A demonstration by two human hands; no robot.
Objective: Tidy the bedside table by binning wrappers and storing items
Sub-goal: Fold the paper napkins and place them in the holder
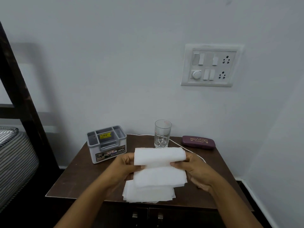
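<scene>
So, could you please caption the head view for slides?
Left hand and right hand hold folded white tissues above the bedside table.

Bedside table, centre and front: blocked by a stack of tissue sheets, with the left hand and right hand gripping its side edges. Bare wood lay open at the lower left, in front of the grey organiser box, and at the right, in front of the maroon spectacle case. An upright glass stood just behind the tissues, with a gap on either side. A white cable crossed the right-hand gap. The dark bed frame closed off the left and the wall the back.
</scene>
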